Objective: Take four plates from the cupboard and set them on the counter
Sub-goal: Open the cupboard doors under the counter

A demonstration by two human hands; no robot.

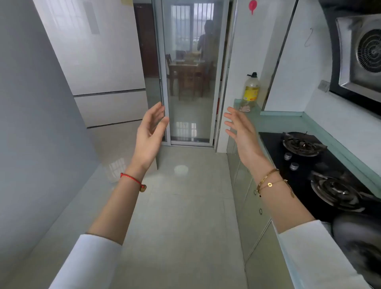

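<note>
Holding nothing, the left hand (149, 134) and right hand (241, 132) hovered, fingers (156, 109) relaxed and spread; no plates showed, so locating the cupboard first seemed sensible.

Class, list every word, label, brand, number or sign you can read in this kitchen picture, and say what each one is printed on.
No text in this view can be read.
Oil bottle: its yellow label carries print, too blurred to read.
Gold bracelet: possible marks on the bar, too small to read.
Yellow note at the top edge: no writing can be made out.
</note>
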